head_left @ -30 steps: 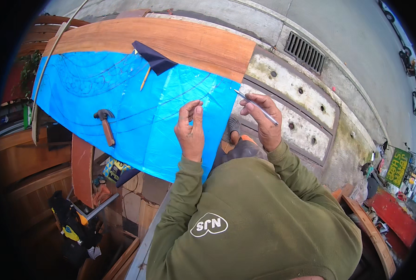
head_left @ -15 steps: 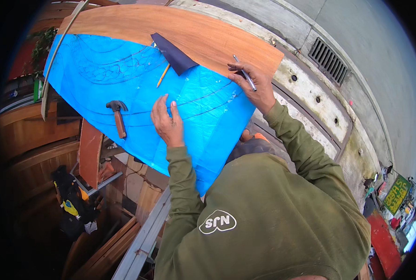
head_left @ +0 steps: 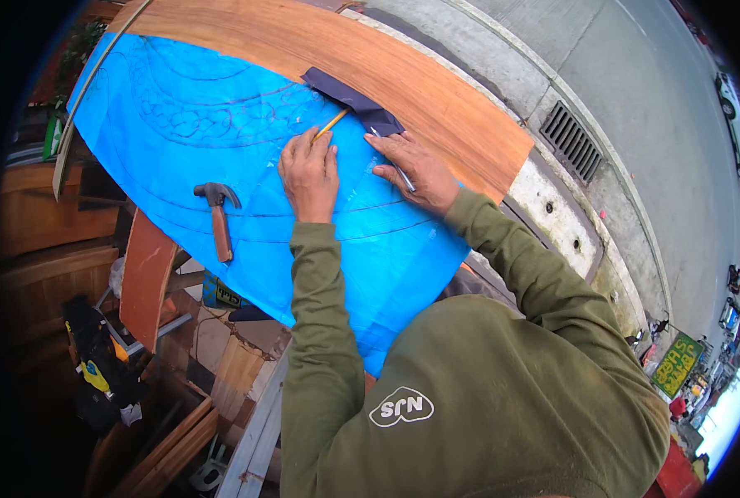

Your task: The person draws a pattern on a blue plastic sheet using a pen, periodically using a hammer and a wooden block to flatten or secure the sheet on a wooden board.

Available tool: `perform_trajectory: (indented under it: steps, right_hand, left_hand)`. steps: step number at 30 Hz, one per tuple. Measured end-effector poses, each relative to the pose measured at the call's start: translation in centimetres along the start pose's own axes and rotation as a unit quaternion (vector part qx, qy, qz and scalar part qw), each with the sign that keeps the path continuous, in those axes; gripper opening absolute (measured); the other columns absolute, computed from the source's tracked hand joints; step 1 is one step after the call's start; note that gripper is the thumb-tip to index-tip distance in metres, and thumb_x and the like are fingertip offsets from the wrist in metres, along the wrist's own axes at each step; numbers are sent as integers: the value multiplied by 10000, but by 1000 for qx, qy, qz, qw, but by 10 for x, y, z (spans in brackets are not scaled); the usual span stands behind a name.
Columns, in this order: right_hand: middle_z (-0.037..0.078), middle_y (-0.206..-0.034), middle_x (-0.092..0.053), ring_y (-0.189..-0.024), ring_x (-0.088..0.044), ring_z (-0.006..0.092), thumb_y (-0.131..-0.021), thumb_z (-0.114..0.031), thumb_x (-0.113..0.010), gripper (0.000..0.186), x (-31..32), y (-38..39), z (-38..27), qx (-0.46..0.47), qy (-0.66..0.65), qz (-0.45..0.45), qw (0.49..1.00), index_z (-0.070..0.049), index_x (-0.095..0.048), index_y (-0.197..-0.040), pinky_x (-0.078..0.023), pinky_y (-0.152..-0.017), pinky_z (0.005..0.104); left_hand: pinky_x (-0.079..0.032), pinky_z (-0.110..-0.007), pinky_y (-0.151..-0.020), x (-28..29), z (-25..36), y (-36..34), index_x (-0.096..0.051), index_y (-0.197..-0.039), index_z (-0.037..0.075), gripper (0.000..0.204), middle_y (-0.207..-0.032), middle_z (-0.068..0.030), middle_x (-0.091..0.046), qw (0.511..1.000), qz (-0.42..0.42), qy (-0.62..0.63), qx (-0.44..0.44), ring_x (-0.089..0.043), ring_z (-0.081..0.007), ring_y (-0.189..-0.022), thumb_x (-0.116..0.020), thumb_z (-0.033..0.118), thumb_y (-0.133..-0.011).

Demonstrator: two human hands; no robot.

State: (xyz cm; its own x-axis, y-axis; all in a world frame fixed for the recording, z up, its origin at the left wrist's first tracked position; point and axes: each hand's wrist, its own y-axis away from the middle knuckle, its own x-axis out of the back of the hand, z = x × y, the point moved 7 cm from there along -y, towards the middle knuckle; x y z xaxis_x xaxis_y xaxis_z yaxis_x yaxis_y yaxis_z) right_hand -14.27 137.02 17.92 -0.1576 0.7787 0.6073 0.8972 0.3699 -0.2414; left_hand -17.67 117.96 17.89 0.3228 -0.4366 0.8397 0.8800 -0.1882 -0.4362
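Observation:
Blue sheeting [head_left: 253,178] with dark curved lines and a leafy drawing covers much of a wooden panel [head_left: 436,87]. My left hand [head_left: 310,178] is closed at the near end of a yellow pencil [head_left: 332,124], its fingertips pinching it over the sheet. A silvery pen [head_left: 404,177] is held in my right hand [head_left: 424,170], tucked between the fingers. The right fingertips are beside the near corner of a dark purple-black sheet [head_left: 349,93], which lies curled across the blue sheeting's far edge. Left of my left hand a claw hammer [head_left: 219,220] rests on the sheeting.
A thin wooden strip [head_left: 96,87] crosses the panel's left end. Below left are a reddish-brown board [head_left: 147,282], a metal bar [head_left: 258,440] and stacked timber [head_left: 166,452]. Beyond the panel lies a kerb with a drain grate [head_left: 571,143]; a green sign [head_left: 678,365] stands at right.
My left hand has reached forward and taken the pencil's near end. My right hand has come inward and lowered toward the dark sheet, still with the pen. The view has shifted slightly.

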Motion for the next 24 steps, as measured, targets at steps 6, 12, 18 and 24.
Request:
perform_trajectory:
  steps: [6, 12, 18, 24]
  right_hand:
    - [203, -1469, -655, -1446, -566, 363, -1050, -320, -709, 540, 10, 4, 33, -39, 102, 102, 989, -108, -580, -1530, -419, -1213, 526]
    - [175, -1362, -719, -1364, -629, 338, -1046, -327, -719, 551, 13, -2, 25, -9, 166, 111, 980, -110, -581, -1533, -439, -1164, 517]
    - [172, -1177, -766, -1130, -728, 272, -1052, -227, -721, 385, 28, -17, 5, -67, 5, 207, 976, -39, -698, -1388, -564, -951, 406]
    - [106, -1032, -804, -922, -756, 148, -1006, -181, -762, 295, -8, -39, 30, -176, -272, 276, 905, -9, -733, -1244, -596, -783, 318]
  left_hand:
    - [-463, -501, -1069, -2, -4, 1, -793, -1231, 133, 279, -1362, -77, -705, 995, 26, -50, 76, -615, -310, -1235, -774, 208, -963]
    - [-404, -565, -1163, -6, -6, -11, -782, -1292, 165, 307, -1521, -118, -604, 992, 29, -86, 89, -513, -401, -1405, -743, 235, -996]
    - [-320, -628, -1247, -23, -23, -45, -768, -1359, 255, 346, -1644, -109, -516, 998, -50, -32, -17, -386, -449, -1554, -728, 273, -1016]
    - [-285, -646, -1259, -32, -33, -53, -762, -1372, 281, 389, -1665, -103, -499, 996, -70, 33, -41, -384, -426, -1567, -761, 302, -984]
